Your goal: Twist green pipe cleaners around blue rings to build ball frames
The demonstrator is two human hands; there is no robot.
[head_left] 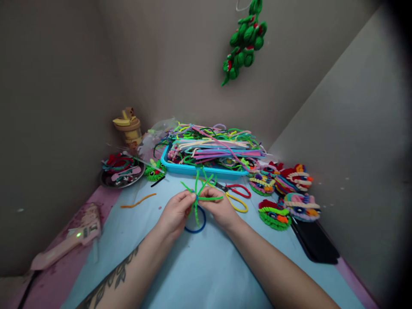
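My left hand [176,212] and my right hand [217,209] meet over the light blue table top, both pinched on a bundle of green pipe cleaners [201,189] whose ends fan out upward and sideways. A blue pipe-cleaner ring [198,227] hangs from the same pinch point, just below my fingers. Red-handled scissors [236,189] and yellow-handled scissors [237,205] lie right beside my right hand.
A blue tray [180,168] heaped with colourful pipe cleaners stands behind. Finished fuzzy figures [283,193] lie at the right, near a black phone [313,242]. A metal plate [107,181] with scraps, a pink glue gun [69,240] and an orange pipe cleaner [138,201] are at the left. A green ornament [244,40] hangs on the wall.
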